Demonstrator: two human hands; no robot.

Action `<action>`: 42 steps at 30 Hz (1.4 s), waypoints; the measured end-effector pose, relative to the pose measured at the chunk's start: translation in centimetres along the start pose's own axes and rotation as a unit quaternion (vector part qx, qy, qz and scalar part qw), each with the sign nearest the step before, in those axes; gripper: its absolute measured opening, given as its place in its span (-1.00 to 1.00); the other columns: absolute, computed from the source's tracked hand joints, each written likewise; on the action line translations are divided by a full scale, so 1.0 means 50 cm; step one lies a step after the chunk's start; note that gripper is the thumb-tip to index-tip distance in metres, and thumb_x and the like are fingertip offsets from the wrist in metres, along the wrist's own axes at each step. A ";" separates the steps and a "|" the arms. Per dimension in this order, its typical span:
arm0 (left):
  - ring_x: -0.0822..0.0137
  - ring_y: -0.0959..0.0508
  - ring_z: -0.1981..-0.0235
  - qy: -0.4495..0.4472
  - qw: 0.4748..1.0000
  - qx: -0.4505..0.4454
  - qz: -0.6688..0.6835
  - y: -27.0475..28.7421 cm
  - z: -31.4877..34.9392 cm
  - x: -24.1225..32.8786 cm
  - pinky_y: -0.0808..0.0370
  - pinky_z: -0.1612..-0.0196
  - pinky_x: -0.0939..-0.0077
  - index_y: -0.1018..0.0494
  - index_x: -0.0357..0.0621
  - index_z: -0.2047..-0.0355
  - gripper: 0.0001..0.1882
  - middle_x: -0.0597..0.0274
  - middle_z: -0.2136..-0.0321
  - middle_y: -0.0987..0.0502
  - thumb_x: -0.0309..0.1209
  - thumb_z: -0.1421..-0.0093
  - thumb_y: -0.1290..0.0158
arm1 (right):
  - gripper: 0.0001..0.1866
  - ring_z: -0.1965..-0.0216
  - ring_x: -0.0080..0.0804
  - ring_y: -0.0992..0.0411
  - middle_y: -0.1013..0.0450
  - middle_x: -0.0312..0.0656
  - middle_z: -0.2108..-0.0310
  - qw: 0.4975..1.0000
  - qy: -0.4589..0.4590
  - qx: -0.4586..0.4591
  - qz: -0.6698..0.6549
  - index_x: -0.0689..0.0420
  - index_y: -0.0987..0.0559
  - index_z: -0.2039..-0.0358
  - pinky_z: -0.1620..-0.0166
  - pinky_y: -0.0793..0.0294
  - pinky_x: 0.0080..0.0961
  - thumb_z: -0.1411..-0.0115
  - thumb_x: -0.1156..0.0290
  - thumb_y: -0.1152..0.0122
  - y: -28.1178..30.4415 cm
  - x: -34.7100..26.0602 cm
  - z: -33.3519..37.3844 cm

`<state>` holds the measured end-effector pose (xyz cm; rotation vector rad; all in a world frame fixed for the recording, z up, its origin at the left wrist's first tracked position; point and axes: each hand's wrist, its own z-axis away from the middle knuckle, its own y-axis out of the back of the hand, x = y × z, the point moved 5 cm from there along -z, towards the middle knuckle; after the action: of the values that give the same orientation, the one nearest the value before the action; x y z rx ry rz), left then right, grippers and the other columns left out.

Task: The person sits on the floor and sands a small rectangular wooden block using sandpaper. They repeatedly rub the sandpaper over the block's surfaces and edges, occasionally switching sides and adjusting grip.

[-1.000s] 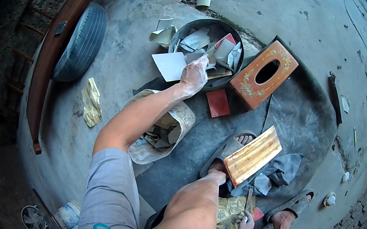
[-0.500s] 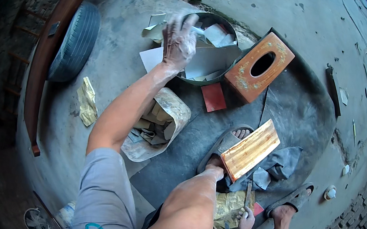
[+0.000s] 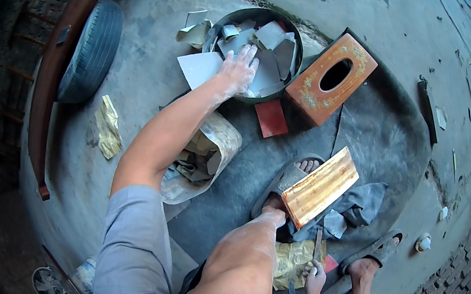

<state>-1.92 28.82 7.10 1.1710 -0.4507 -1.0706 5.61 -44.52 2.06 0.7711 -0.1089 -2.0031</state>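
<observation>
My left hand [image 3: 238, 73] reaches over a round dark tub [image 3: 302, 53], its fingers spread and touching the grey sheets [image 3: 269, 73] inside. They look like cut sandpaper. A larger pale sheet [image 3: 197, 69] sticks out past the tub's left rim. Low on the right, my right hand [image 3: 316, 277] is closed around a thin, flat metal strip [image 3: 318, 242] pointing away from me; its exact kind does not show. Just beyond it a pale wooden panel [image 3: 322, 187] rests tilted above my sandalled foot. Beneath the right hand lies crumpled golden paper [image 3: 293, 260].
A brown wooden tissue box [image 3: 311, 94] with an oval hole stands right of the tub, beside a red square sheet [image 3: 271, 119]. Nearer me is a whitish bin [image 3: 229, 135] of scraps. A tyre [image 3: 92, 52] and a long wooden beam [image 3: 48, 95] are at left; grey cloth [image 3: 364, 204] lies right.
My left hand has come down and toward me, from raised over the tub's left rim onto the sheets inside. The sheets in the tub are rearranged. My right hand stays put with the strip.
</observation>
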 end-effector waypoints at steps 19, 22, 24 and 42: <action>0.00 -0.66 -0.01 -0.002 0.974 0.085 0.209 0.007 -0.014 -0.152 -0.57 -0.16 0.15 -0.58 -0.25 -0.09 -0.50 -0.10 0.04 -0.66 -0.24 -0.21 -0.25 | -0.64 0.24 -0.46 -0.61 -0.61 -0.08 0.12 1.000 0.013 -0.015 0.018 0.34 -0.58 -0.15 0.26 -0.68 -0.51 -0.46 0.62 0.09 -0.012 -0.011 0.010; -0.13 -0.32 -0.41 -0.016 0.989 -0.047 0.142 -0.007 -0.001 -0.094 -0.34 -0.42 0.11 -0.23 -0.14 -0.45 0.09 -0.26 -0.41 -0.26 -0.09 0.05 -0.48 | -0.63 0.24 -0.47 -0.61 -0.61 -0.09 0.12 1.000 0.006 -0.010 0.021 0.34 -0.58 -0.16 0.26 -0.68 -0.51 -0.46 0.62 0.09 -0.005 -0.011 0.008; -0.16 -0.17 -0.50 -0.024 0.992 -0.095 0.079 -0.014 0.007 -0.079 -0.28 -0.47 0.09 -0.03 -0.08 -0.55 0.33 -0.29 -0.50 -0.07 -0.06 0.15 -0.54 | -0.64 0.24 -0.45 -0.61 -0.60 -0.08 0.12 1.000 0.013 -0.011 0.014 0.36 -0.57 -0.16 0.26 -0.67 -0.50 -0.47 0.58 0.10 -0.005 -0.011 0.008; -0.02 -0.41 -0.36 -0.076 0.968 -0.027 0.238 0.041 0.042 -0.133 -0.33 -0.42 0.26 -0.58 0.01 -0.22 -0.55 -0.11 -0.32 -0.46 -0.49 -0.33 -0.04 | -0.64 0.26 -0.47 -0.61 -0.61 -0.10 0.13 1.000 0.014 -0.014 -0.002 0.33 -0.57 -0.16 0.23 -0.66 -0.53 -0.47 0.60 0.10 -0.007 0.000 0.010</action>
<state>-5.74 33.41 11.23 0.8732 -0.7753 -0.7484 5.06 -44.45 2.35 0.7814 -0.0633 -1.9928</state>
